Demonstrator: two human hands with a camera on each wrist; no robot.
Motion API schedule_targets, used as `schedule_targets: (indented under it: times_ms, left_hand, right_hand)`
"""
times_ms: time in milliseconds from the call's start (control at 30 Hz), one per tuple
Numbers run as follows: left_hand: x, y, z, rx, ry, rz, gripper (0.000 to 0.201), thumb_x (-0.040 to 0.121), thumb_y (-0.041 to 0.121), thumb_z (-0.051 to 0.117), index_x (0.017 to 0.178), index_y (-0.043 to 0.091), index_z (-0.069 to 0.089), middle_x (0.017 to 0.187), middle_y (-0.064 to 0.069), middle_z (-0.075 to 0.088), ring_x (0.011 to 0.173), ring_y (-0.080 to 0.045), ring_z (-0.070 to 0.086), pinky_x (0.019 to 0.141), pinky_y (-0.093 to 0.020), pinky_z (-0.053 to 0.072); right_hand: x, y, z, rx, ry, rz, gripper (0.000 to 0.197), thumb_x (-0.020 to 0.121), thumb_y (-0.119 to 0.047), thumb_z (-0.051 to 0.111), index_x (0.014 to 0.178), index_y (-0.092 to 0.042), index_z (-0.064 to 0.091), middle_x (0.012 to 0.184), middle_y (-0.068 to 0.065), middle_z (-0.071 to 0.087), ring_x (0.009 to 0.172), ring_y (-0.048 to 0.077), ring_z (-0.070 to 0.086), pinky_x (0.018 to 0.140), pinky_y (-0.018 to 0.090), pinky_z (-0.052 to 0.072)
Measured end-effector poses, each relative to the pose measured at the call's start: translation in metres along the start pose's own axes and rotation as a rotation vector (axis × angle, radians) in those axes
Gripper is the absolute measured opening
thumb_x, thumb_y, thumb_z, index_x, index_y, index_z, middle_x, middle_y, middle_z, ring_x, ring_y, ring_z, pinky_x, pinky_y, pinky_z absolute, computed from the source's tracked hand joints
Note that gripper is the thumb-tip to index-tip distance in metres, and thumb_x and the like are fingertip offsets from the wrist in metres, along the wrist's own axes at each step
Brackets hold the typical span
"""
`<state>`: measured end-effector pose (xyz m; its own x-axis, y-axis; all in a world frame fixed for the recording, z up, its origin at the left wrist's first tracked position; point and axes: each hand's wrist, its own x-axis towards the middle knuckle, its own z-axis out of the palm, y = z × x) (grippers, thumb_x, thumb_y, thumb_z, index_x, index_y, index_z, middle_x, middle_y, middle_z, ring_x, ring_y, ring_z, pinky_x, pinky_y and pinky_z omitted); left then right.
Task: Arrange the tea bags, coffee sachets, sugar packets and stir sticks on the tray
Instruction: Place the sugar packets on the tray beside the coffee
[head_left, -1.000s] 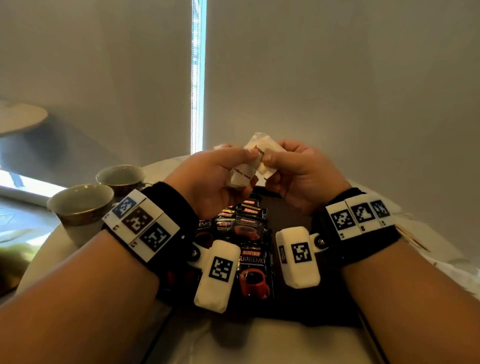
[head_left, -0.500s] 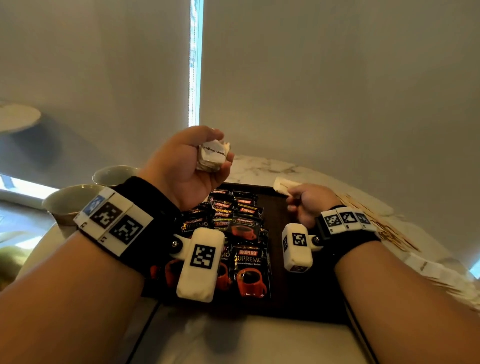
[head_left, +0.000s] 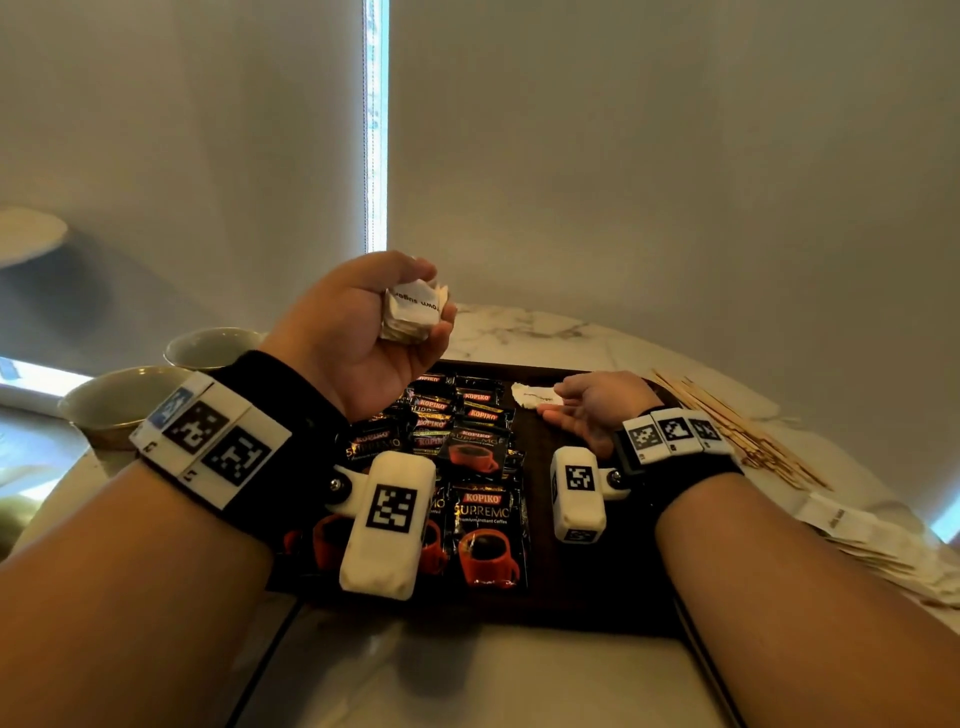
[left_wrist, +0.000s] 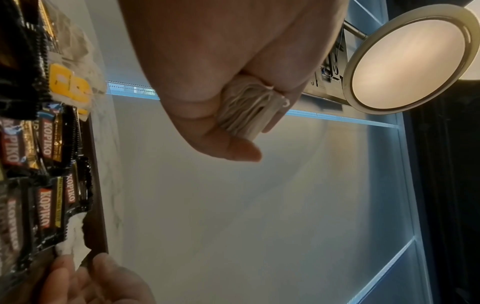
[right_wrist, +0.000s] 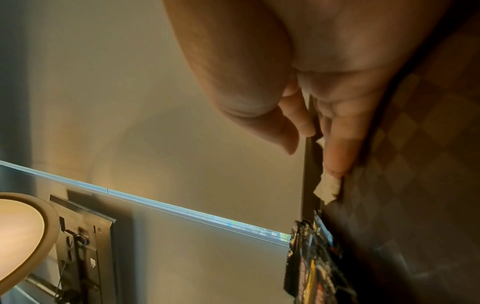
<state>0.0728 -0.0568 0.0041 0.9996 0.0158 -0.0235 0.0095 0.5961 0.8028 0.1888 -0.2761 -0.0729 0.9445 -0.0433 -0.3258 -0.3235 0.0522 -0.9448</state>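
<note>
Two cups (head_left: 156, 384) stand at the counter's left edge; the left hand (head_left: 358, 332) hovers above the tray (head_left: 545, 597), clenched round a stack of sugar packets (head_left: 413, 312); coffee sachets (head_left: 483, 457) fill the tray's left half; the right hand (head_left: 592, 410), fingers nearly straight, presses one packet (head_left: 535, 396) flat by the far rim; best to lay each next one square beside it, clear of the sachets; bare tray lies nearer; stir sticks (head_left: 737, 431) wait on the counter (head_left: 519, 327) to the right.
</note>
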Motion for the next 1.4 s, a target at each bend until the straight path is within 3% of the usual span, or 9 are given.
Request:
schedule_targets:
  times_ms: [100,200,367,567,733,833,1233,1400]
  left_hand:
    - [0.0,-0.003,0.0,-0.001,0.006,-0.008,0.012,0.094,0.016,0.061,0.102,0.007,0.06,0.096,-0.015,0.058,0.07,-0.02,0.063,0.049,-0.023,0.053]
    - [-0.002,-0.004,0.002,0.001,0.011,0.01,0.011,0.094,0.017,0.061,0.097,0.007,0.06,0.097,-0.017,0.058,0.071,-0.021,0.064,0.052,-0.024,0.055]
    - [-0.003,-0.005,0.004,0.01,0.023,0.025,0.01,0.095,0.017,0.059,0.093,0.007,0.061,0.092,-0.017,0.059,0.069,-0.021,0.064,0.054,-0.023,0.057]
    - [-0.004,-0.006,0.005,0.017,0.018,0.013,0.009,0.095,0.016,0.059,0.095,0.007,0.06,0.099,-0.018,0.057,0.068,-0.021,0.065,0.054,-0.023,0.057]
    - [-0.003,-0.007,0.004,0.021,0.024,0.013,0.009,0.093,0.016,0.06,0.095,0.007,0.061,0.094,-0.016,0.059,0.069,-0.021,0.065,0.055,-0.024,0.057]
    - [-0.003,-0.007,0.004,0.019,0.029,0.02,0.009,0.094,0.016,0.06,0.095,0.007,0.061,0.098,-0.018,0.058,0.068,-0.021,0.065,0.055,-0.024,0.057]
    - [-0.003,-0.009,0.006,0.013,0.029,0.009,0.011,0.094,0.017,0.059,0.092,0.007,0.06,0.1,-0.019,0.057,0.072,-0.023,0.064,0.054,-0.024,0.057]
    - [-0.004,-0.01,0.004,-0.031,0.007,0.02,0.012,0.092,0.015,0.056,0.096,0.005,0.06,0.1,-0.018,0.057,0.075,-0.025,0.064,0.058,-0.026,0.059]
  right_hand:
    - [0.001,0.0,0.001,-0.014,0.024,-0.026,0.003,0.098,-0.006,0.057,0.099,-0.004,0.055,0.103,0.015,0.053,0.084,0.026,0.068,0.057,0.028,0.056]
    - [0.002,0.002,0.0,-0.011,-0.017,-0.036,0.017,0.098,-0.012,0.056,0.111,-0.001,0.059,0.106,0.019,0.059,0.088,0.029,0.07,0.061,0.031,0.055]
    - [-0.002,0.004,0.004,0.022,-0.095,-0.037,0.02,0.099,-0.014,0.051,0.107,0.0,0.061,0.108,0.022,0.062,0.087,0.027,0.069,0.063,0.031,0.055]
    - [-0.004,0.005,0.004,-0.047,-0.061,-0.081,0.026,0.094,-0.013,0.054,0.114,0.002,0.063,0.093,0.013,0.057,0.068,0.019,0.059,0.053,0.025,0.047]
    - [-0.004,0.005,0.004,-0.114,-0.072,-0.073,0.019,0.097,-0.018,0.054,0.103,-0.001,0.061,0.087,0.01,0.053,0.062,0.017,0.054,0.051,0.026,0.041]
    - [-0.006,0.005,0.005,-0.139,-0.106,-0.072,0.017,0.097,-0.018,0.054,0.099,-0.002,0.061,0.09,0.011,0.055,0.062,0.018,0.056,0.052,0.027,0.041]
    - [-0.007,0.004,0.005,-0.153,-0.118,-0.062,0.027,0.095,-0.016,0.052,0.114,0.0,0.063,0.102,0.013,0.052,0.064,0.018,0.055,0.049,0.025,0.039]
    - [-0.012,0.001,0.004,-0.112,-0.126,-0.076,0.03,0.098,-0.02,0.048,0.117,-0.003,0.064,0.108,0.012,0.054,0.07,0.021,0.057,0.053,0.029,0.045]
